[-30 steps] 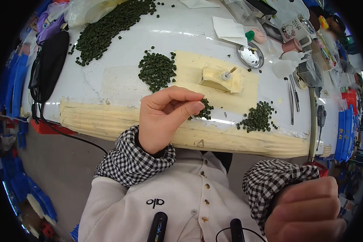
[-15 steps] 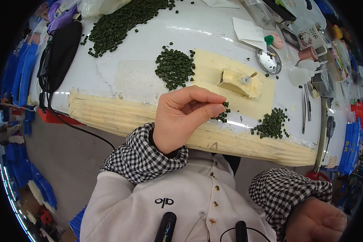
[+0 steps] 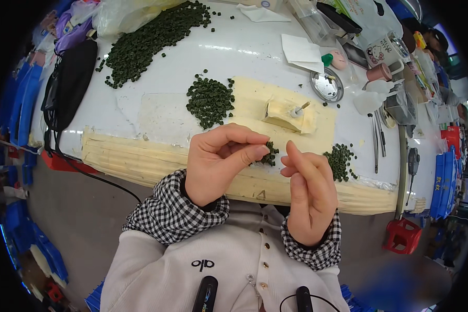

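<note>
My left hand (image 3: 213, 161) is raised over the table's near edge, thumb and forefinger pinched on a small dark green disc-like piece (image 3: 270, 146). Just behind and below those fingertips lies a small heap of similar pieces (image 3: 268, 159), partly hidden. Facing it from the right, my right hand (image 3: 312, 192) has its forefinger stretched out and its thumb apart, with nothing visible between them. Beyond both hands, a cream-coloured block (image 3: 286, 117) with a white, brown-tipped peg (image 3: 297, 111) stands on a pale yellow sheet (image 3: 249, 96).
Green pieces form a large pile (image 3: 145, 47) at the far left, a middle pile (image 3: 209, 102) and a smaller right pile (image 3: 340, 162). Tweezers (image 3: 375, 145) and a round metal dish (image 3: 327, 86) lie at right. A wooden strip (image 3: 125, 153) edges the table; a black pouch (image 3: 70, 86) is left.
My right hand has come up from the lower right to beside my left hand. The left hand keeps its pinch. The whole view has shifted slightly.
</note>
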Motion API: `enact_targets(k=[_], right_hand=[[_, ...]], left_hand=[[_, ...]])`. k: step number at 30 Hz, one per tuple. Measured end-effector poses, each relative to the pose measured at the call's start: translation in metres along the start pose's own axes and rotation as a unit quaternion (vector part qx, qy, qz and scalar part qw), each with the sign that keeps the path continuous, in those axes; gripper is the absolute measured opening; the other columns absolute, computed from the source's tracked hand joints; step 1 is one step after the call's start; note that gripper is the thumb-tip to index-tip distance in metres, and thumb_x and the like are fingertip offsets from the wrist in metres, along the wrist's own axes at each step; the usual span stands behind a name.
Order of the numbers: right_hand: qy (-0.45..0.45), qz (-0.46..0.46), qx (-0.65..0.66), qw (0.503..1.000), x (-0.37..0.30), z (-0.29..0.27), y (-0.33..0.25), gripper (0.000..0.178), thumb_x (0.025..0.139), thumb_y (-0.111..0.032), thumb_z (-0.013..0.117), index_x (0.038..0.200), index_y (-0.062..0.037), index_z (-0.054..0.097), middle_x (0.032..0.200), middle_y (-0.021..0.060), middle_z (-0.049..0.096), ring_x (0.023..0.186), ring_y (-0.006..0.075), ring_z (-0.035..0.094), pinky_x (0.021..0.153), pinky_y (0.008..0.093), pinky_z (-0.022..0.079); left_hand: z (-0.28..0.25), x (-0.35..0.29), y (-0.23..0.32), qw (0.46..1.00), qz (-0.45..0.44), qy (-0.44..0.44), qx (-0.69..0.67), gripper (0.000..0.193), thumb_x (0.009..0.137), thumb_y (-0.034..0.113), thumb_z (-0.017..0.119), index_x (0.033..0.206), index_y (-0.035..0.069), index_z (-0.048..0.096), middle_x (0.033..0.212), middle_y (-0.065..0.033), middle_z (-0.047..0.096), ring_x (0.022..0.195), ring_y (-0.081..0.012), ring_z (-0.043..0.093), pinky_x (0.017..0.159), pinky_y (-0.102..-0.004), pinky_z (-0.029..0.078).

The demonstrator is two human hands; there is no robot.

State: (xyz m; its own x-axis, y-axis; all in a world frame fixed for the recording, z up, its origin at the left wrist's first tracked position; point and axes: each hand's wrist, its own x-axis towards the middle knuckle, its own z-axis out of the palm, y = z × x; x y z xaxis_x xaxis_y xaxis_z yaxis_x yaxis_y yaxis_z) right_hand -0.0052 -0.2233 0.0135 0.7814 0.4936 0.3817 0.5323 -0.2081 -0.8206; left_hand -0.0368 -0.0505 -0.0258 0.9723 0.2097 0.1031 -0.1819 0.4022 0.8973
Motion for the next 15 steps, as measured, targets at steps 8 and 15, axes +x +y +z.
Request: enact_targets(k=[8, 15], right_hand=[[-0.042, 0.031, 0.049, 0.997, -0.004, 0.005, 0.006, 0.035, 0.095, 0.001, 0.046, 0.128, 0.0023, 0.056, 0.104, 0.0119, 0.057, 0.088, 0.0152, 0.054, 0.08, 0.0243, 0.045], [-0.043, 0.024, 0.104, 0.993, -0.003, 0.007, 0.014, 0.034, 0.095, 0.0, 0.047, 0.127, 0.0021, 0.056, 0.103, 0.011, 0.056, 0.087, 0.0152, 0.055, 0.079, 0.0248, 0.046]], left_hand=[[-0.001, 0.0, -0.003, 1.0, 0.005, -0.008, 0.015, 0.017, 0.083, -0.008, 0.066, 0.099, -0.003, 0.068, 0.097, -0.0095, 0.067, 0.09, -0.0138, 0.064, 0.08, -0.0243, 0.053], [0.001, 0.001, 0.0, 0.999, 0.019, -0.018, 0.032, 0.017, 0.084, -0.01, 0.064, 0.1, -0.004, 0.068, 0.099, -0.0115, 0.067, 0.091, -0.0161, 0.065, 0.081, -0.0265, 0.053]])
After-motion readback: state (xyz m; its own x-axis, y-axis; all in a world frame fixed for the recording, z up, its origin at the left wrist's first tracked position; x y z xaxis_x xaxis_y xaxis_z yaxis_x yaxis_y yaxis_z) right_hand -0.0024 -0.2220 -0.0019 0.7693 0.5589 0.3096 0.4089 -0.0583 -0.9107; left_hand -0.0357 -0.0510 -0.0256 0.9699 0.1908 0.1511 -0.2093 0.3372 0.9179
